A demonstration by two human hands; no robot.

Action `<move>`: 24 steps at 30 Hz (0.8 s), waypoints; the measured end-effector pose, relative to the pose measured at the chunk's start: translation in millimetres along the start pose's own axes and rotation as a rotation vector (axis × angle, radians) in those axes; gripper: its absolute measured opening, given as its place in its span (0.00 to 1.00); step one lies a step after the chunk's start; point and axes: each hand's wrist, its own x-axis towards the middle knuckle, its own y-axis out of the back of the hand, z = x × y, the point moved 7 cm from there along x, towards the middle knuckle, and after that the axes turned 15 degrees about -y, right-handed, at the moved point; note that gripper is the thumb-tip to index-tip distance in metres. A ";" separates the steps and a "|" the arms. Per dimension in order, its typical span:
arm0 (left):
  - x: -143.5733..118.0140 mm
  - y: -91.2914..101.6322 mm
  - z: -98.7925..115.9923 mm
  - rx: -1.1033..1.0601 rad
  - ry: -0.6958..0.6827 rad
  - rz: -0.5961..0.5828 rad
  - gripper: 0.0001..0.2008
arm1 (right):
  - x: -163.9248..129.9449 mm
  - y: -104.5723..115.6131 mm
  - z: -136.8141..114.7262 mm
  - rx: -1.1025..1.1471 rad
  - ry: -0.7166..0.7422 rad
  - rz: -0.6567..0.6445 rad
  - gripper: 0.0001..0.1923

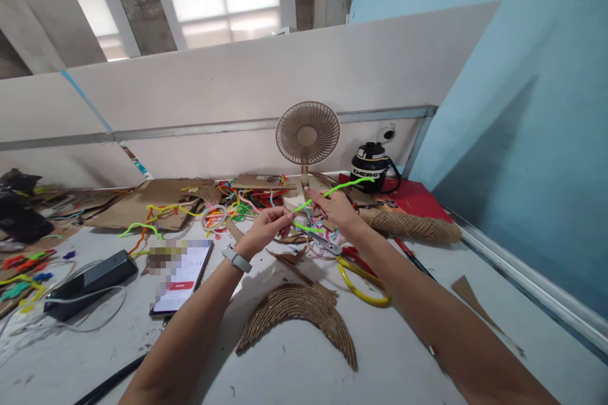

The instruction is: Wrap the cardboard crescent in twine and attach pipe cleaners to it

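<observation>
A green pipe cleaner [332,190] is held above the table [294,367], its long axis rising rightward toward the black jug [373,166]. The right hand [338,207] pinches its middle; the left hand [268,228] pinches the lower end, just beside, over the scissors [327,245]

The phone [180,278] screen is partly blurred out. Both forearms run off the near edge. The scissors [327,245] lie half hidden under the right hand [338,209]. The black thing [16,205] far left is cut by the edge. The jug [373,166] label is too small to read.

one fan [308,136], one phone [183,275], one black jug [372,166], two hands [266,226]
</observation>
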 end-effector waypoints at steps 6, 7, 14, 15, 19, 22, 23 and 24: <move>-1.3 -4.9 1.7 -0.103 0.014 -0.071 0.20 | 2.0 10.7 2.4 0.034 -0.044 0.112 0.29; -1.3 -4.7 0.9 -0.111 0.013 -0.077 0.20 | 1.6 11.4 1.6 0.028 -0.046 0.119 0.29; 3.2 15.2 -6.5 -0.079 -0.068 0.137 0.21 | -3.3 3.6 -5.5 0.007 -0.029 0.032 0.27; 3.7 16.2 -6.6 -0.052 -0.072 0.152 0.21 | -3.1 3.0 -4.6 0.010 -0.038 0.024 0.27; 4.1 1.3 -8.4 0.039 -0.015 -0.002 0.25 | -0.8 -1.5 1.9 0.030 -0.091 -0.043 0.28; 2.7 -7.4 -5.1 0.064 -0.024 -0.071 0.25 | -0.4 -3.8 5.3 0.065 -0.114 -0.069 0.29; 2.6 -7.5 -3.4 0.068 -0.036 -0.061 0.25 | -1.0 -4.6 5.9 0.077 -0.120 -0.073 0.30; 2.5 -6.9 -2.2 0.066 -0.044 -0.044 0.24 | -1.8 -6.0 6.3 0.083 -0.127 -0.081 0.30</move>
